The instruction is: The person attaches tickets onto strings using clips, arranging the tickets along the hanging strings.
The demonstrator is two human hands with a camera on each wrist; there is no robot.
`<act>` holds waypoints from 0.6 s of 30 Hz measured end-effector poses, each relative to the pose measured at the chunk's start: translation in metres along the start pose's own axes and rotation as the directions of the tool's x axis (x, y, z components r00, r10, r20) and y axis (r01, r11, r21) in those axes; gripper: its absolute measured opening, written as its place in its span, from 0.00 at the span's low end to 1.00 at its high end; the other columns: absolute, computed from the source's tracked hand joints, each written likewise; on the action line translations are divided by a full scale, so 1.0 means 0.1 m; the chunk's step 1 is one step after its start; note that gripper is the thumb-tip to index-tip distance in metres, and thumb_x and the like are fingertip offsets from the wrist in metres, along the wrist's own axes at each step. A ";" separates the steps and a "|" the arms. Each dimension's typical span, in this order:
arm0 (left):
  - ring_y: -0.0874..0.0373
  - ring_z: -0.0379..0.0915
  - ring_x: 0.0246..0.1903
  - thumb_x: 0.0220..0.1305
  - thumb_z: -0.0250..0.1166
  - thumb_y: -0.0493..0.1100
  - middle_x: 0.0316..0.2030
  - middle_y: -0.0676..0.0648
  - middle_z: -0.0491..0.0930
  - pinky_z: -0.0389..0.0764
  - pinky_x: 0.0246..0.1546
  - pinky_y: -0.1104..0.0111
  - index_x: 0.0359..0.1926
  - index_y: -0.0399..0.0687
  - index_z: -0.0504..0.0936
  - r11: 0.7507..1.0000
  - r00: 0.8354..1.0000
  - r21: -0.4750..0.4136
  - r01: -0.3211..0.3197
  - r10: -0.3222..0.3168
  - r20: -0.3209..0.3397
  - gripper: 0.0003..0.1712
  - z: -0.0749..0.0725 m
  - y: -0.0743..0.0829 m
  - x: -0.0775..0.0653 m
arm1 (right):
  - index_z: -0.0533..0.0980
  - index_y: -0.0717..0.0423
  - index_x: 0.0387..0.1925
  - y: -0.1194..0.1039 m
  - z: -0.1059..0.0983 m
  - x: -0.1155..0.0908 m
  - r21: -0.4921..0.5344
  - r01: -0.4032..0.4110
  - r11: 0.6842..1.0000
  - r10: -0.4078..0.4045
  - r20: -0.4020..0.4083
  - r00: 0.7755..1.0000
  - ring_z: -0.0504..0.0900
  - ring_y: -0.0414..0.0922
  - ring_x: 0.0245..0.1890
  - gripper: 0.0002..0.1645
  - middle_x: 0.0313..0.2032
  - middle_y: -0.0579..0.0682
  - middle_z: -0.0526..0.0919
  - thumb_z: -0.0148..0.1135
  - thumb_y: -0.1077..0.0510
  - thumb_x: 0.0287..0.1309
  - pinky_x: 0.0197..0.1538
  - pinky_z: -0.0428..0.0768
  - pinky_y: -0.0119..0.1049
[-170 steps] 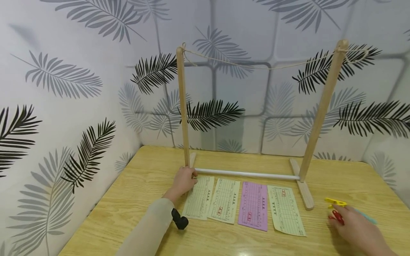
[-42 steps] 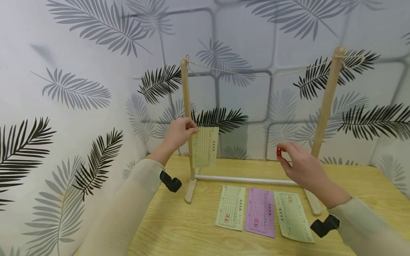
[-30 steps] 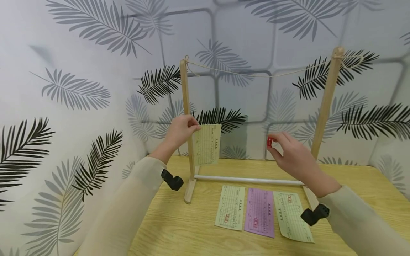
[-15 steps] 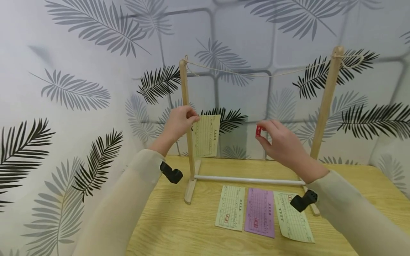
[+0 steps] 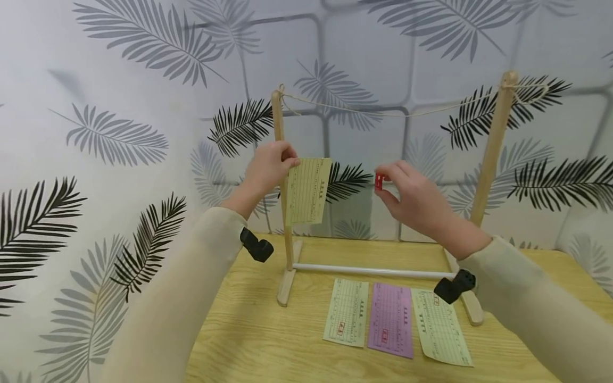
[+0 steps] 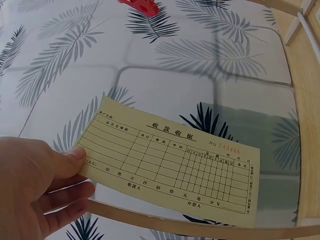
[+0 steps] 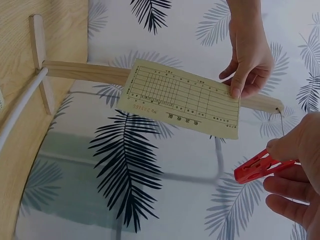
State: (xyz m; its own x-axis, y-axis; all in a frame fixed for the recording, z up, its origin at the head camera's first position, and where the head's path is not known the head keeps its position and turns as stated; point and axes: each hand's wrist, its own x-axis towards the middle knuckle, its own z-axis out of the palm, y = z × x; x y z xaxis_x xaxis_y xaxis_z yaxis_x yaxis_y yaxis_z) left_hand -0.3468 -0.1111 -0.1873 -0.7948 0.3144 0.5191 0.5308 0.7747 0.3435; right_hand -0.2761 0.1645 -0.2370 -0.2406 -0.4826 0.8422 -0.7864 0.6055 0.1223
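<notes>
Wall [image 5: 297,42], held slip [image 5: 308,194], edge apart frm clip [image 7: 245,174]

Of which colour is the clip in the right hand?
Red; the clip shows best in the right wrist view.

Head view: widest and farthest back; forward and down over table [image 5: 258,340], taking in its far edge and far right corner. Left wrist: close by left hand [image 5: 269,167], facing wall [image 5: 359,42], rolled; far table edge runs down picture right. Right wrist: close by right hand [image 5: 414,199], rolled oppositely, far edge picture left. Wrist views share receipt [image 5: 308,191], left hand, red clip [image 5: 379,181].
</notes>
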 end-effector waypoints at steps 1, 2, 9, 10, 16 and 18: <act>0.53 0.73 0.33 0.63 0.61 0.41 0.34 0.44 0.79 0.75 0.34 0.63 0.37 0.39 0.80 1.000 1.000 0.003 0.000 0.000 -0.001 0.08 -0.02 0.01 0.01 | 0.73 0.69 0.42 -0.01 -0.01 0.03 0.009 -0.009 1.000 0.009 0.001 1.000 0.78 0.54 0.34 0.19 0.35 0.61 0.76 0.67 0.73 0.45 0.34 0.78 0.43; 0.53 0.73 0.33 0.63 0.61 0.41 0.34 0.44 0.79 0.75 0.33 0.63 0.37 0.39 0.80 1.000 1.000 0.010 -0.002 0.002 -0.004 0.08 -0.04 0.02 0.03 | 0.73 0.68 0.42 -0.02 -0.01 0.06 0.017 -0.023 1.000 0.023 0.007 1.000 0.78 0.53 0.34 0.19 0.35 0.61 0.76 0.67 0.73 0.46 0.34 0.78 0.43; 0.55 0.73 0.31 0.63 0.62 0.43 0.33 0.46 0.79 0.75 0.31 0.64 0.37 0.41 0.80 0.999 0.999 0.045 0.002 -0.001 -0.037 0.08 -0.16 0.11 0.09 | 0.74 0.68 0.41 0.02 0.01 0.27 0.085 -0.102 0.991 0.100 0.034 0.994 0.77 0.50 0.33 0.17 0.35 0.60 0.77 0.67 0.71 0.48 0.35 0.77 0.40; 0.55 0.73 0.31 0.63 0.62 0.43 0.33 0.46 0.79 0.75 0.31 0.64 0.37 0.41 0.80 0.999 0.999 0.045 0.008 -0.006 -0.038 0.08 -0.17 0.13 0.10 | 0.74 0.68 0.41 0.02 0.01 0.30 0.086 -0.107 0.990 0.105 0.038 0.994 0.77 0.50 0.32 0.17 0.34 0.60 0.77 0.67 0.71 0.48 0.35 0.77 0.40; 0.55 0.74 0.32 0.64 0.61 0.43 0.34 0.46 0.79 0.75 0.31 0.66 0.37 0.41 0.80 0.997 0.998 0.066 0.027 -0.023 -0.057 0.09 -0.24 0.19 0.16 | 0.74 0.69 0.42 0.03 0.01 0.45 0.107 -0.136 0.985 0.131 0.058 0.990 0.79 0.51 0.33 0.16 0.35 0.60 0.79 0.66 0.69 0.50 0.35 0.78 0.41; 0.55 0.73 0.32 0.64 0.61 0.43 0.34 0.46 0.79 0.75 0.31 0.66 0.38 0.41 0.80 0.997 0.998 0.074 0.028 -0.024 -0.055 0.09 -0.26 0.21 0.18 | 0.74 0.68 0.42 0.02 0.01 0.50 0.112 -0.153 0.982 0.146 0.068 0.987 0.79 0.52 0.34 0.16 0.35 0.59 0.79 0.66 0.69 0.51 0.36 0.78 0.41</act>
State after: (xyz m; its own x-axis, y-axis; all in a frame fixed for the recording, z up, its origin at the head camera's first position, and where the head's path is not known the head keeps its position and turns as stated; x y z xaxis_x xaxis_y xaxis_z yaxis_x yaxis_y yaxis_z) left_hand -0.3424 -0.1031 -0.1504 -0.7897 0.2653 0.5531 0.4855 0.8215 0.2991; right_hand -0.2900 0.1410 -0.1951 -0.3912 -0.4306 0.8134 -0.7988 0.5978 -0.0677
